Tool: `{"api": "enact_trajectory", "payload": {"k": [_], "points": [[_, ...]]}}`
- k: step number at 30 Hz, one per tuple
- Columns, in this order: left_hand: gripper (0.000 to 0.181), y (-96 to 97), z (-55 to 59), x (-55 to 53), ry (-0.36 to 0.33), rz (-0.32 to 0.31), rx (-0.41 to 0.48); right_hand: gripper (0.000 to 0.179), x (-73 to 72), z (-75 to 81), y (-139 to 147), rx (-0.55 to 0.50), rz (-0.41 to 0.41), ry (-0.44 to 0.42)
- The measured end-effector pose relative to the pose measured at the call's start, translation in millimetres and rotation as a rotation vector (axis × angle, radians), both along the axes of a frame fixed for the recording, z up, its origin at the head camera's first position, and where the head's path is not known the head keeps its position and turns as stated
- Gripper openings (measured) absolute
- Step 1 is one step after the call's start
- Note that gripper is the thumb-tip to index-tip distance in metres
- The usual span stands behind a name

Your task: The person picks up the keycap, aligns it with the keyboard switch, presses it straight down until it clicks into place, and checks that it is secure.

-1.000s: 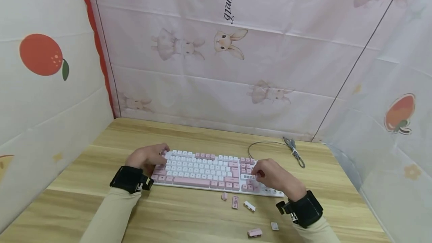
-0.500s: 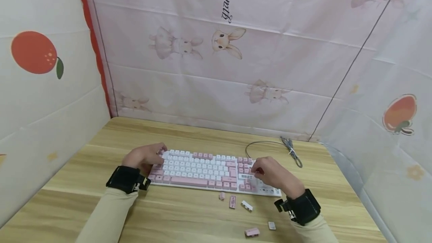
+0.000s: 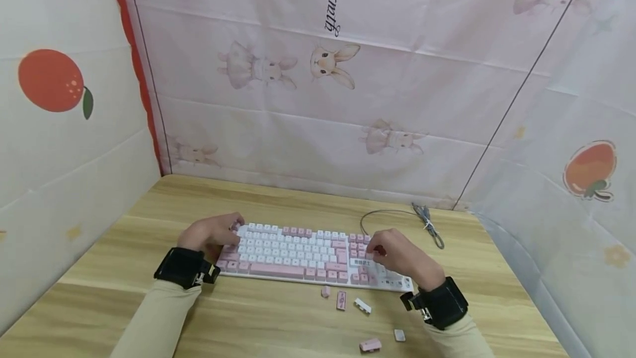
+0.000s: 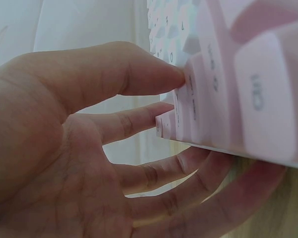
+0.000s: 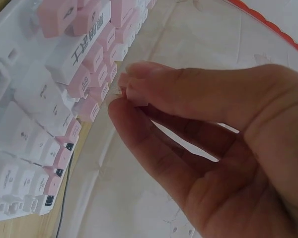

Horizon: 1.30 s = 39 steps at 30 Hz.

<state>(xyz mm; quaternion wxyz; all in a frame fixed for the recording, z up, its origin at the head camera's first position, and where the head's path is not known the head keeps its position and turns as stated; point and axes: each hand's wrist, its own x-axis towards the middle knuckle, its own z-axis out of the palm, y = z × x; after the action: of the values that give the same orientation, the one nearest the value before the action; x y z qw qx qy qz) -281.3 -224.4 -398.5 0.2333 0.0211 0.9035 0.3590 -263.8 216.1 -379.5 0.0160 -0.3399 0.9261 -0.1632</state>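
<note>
A pink-and-white keyboard (image 3: pixel 288 253) lies on the wooden table. My left hand (image 3: pixel 211 233) grips its left end. In the left wrist view the thumb (image 4: pixel 154 79) rests on the pink keys of that edge, and several fingertips reach below it, partly hidden. My right hand (image 3: pixel 402 253) is over the keyboard's right part, near a white label bar (image 3: pixel 362 263). Between the right thumb and forefinger I pinch a small pink keycap (image 5: pixel 135 95), mostly covered by the fingertips. It is apart from the keys in the right wrist view.
Loose keycaps lie in front of the keyboard: a small pink one (image 3: pixel 325 291), a long pink one (image 3: pixel 341 300), a white one (image 3: pixel 362 306), a grey-white one (image 3: pixel 399 335) and another pink one (image 3: pixel 370 345). A bundled grey cable (image 3: pixel 428 225) lies behind. Printed curtains (image 3: pixel 298 142) surround the table.
The head view has shifted slightly. My right fingertips sit a little higher and farther left over the keyboard. The left hand keeps its place, and the loose keycaps have not moved on the table.
</note>
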Motion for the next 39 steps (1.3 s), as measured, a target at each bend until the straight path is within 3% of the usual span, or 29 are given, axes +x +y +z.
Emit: {"api": "enact_trajectory", "payload": {"k": [17,33,39], "points": [[0.058,3.4,-5.2,3.9,0.004,0.018,0.018,0.016,-2.2,1.7,0.7,-0.012,0.005,0.003],[0.060,2.1,1.2,2.0,0.001,0.022,0.009,0.019,-10.1,3.1,-4.9,-0.009,-0.056,-0.033],[0.059,1.3,1.4,2.0,-0.003,0.027,0.007,0.018,-12.0,2.7,-7.9,-0.013,-0.039,-0.025]]}}
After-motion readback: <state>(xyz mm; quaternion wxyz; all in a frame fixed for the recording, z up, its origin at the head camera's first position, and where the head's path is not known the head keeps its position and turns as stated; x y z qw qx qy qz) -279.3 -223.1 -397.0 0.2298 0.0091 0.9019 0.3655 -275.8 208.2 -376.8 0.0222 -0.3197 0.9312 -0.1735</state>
